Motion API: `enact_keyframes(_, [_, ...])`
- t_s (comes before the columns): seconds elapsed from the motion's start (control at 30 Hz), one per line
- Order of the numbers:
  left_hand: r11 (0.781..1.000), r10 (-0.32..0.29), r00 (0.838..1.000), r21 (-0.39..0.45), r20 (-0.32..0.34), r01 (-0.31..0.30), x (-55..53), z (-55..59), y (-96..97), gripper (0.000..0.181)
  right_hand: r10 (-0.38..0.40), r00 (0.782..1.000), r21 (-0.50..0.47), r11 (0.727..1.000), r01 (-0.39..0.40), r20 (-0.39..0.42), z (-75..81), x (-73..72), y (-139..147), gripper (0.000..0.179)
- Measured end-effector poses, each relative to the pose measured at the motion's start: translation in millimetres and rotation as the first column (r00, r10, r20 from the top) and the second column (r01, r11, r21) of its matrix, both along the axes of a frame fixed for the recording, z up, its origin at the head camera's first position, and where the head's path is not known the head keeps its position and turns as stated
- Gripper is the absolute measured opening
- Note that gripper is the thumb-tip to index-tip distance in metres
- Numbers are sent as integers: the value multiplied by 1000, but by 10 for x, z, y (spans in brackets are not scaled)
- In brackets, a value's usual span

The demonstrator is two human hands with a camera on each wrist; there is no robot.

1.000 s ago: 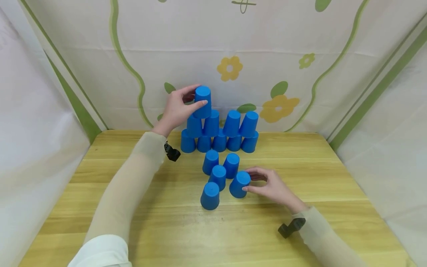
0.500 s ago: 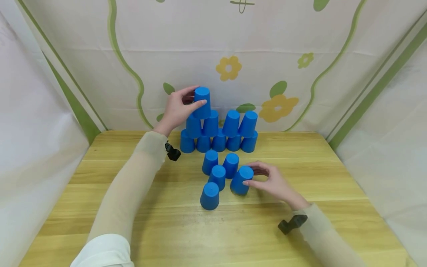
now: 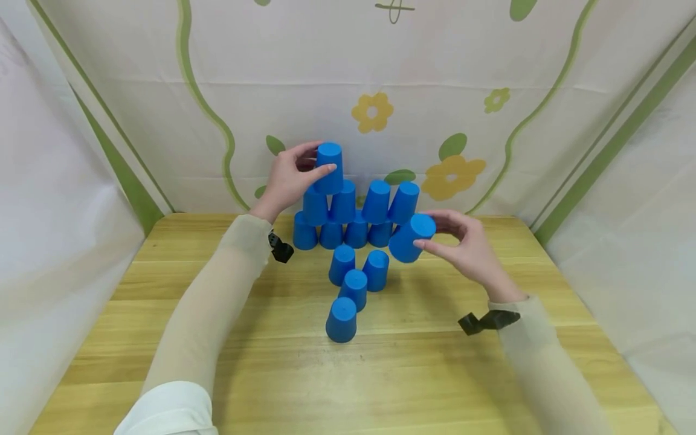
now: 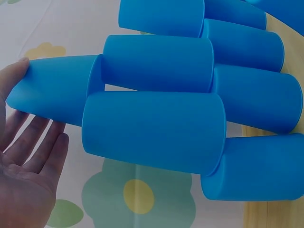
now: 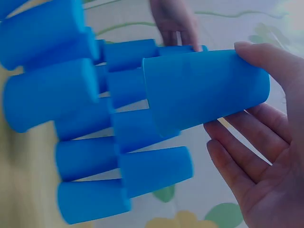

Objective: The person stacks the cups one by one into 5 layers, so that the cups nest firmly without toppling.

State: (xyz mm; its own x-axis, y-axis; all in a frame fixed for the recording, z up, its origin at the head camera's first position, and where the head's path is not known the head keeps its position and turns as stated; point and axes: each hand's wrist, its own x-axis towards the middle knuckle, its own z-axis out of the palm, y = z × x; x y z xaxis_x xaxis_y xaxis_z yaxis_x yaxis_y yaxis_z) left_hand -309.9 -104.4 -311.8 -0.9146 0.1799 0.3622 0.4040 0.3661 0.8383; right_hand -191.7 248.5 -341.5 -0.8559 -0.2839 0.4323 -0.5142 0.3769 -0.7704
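My left hand (image 3: 293,179) grips an upside-down blue cup (image 3: 329,169) between thumb and fingers. In the left wrist view that cup (image 4: 57,88) sits at the top of two second-row cups, overlapping their closed ends. My right hand (image 3: 466,248) holds another blue cup (image 3: 411,238), slightly tilted and raised above the table, in front of the right end of the stack. Two rows of upside-down cups stand there, several in the bottom row (image 3: 331,234) and several in the second row (image 3: 376,202). In the right wrist view the held cup (image 5: 204,90) is apart from the stack.
Nearer me, several loose upside-down blue cups stand on the wooden table (image 3: 272,362), the closest one (image 3: 341,320) in front. Behind the stack hangs a white curtain (image 3: 304,103) with flower patterns. Black wrist cameras sit on both sleeves.
My right hand has lifted its cup off the table and carried it back and to the right, toward the stack. My left hand and its cup stay in place.
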Motion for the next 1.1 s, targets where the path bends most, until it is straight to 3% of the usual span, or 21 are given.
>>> enact_keyframes(0.13, [1000, -3, 1000, 5, 0, 3, -4, -9, -5, 63, -2, 999, -28, 1000, 0, -48, 246, -59, -88, 44])
enact_keyframes(0.3, [1000, -19, 1000, 18, 1, 19, -3, -17, -19, 61, -5, 999, -49, 999, 2, -51, 483, -146, -213, 41])
enact_keyframes(0.63, [1000, -10, 1000, -14, 6, 10, -6, -23, -35, 64, -36, 999, -36, 999, 35, -18, 519, -692, -368, 45])
enact_keyframes(0.93, [1000, -21, 1000, -16, 3, 21, 54, -18, -67, 64, -73, 995, -19, 997, 74, 65, 564, -1012, -585, 53])
enact_keyframes(1.1, [1000, -5, 998, -1, -62, 4, 142, -43, -101, 62, -99, 991, -3, 995, 100, 91, 536, -1133, -641, 56])
